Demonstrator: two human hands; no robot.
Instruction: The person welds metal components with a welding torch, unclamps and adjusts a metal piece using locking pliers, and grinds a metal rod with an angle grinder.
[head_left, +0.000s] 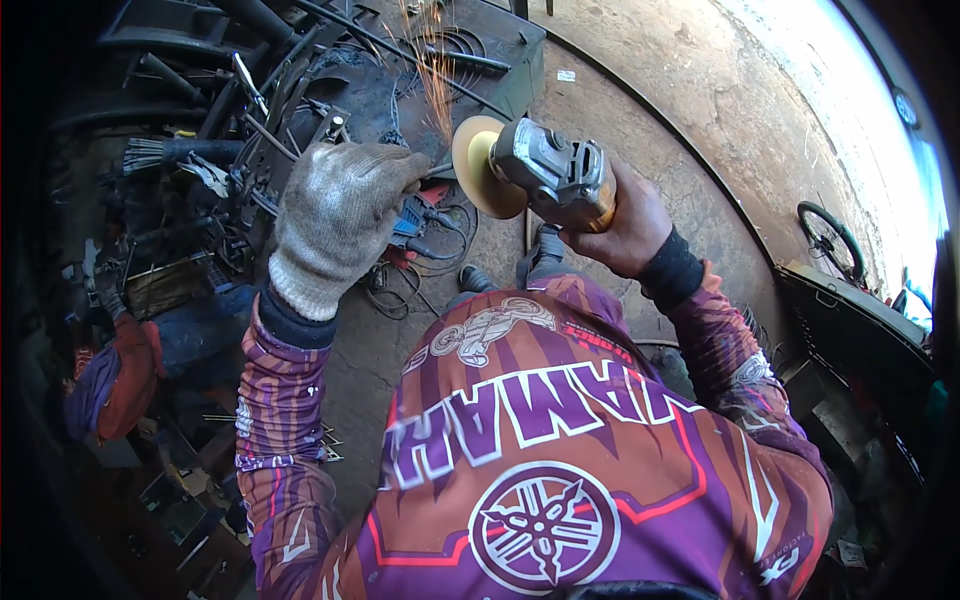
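My right hand (640, 222), bare, is wrapped around the body of an angle grinder (560, 172). Its pale yellow disc (478, 165) faces left and looks to be spinning. Orange sparks (432, 85) stream away from the disc's near-left edge toward the far side. In a grey-white knitted glove, my left hand (338, 215) is closed on a thin metal rod (441, 170), whose end meets the disc's left edge. Most of the rod is hidden within the glove.
A dark metal workbench (518, 75) carries bars and cables at the far side. Below it lie a blue-and-red tool (408, 220) and looped cords. A person in red-orange clothing (135, 365) is at the left, among metal clutter. A wheel (830, 240) stands far right.
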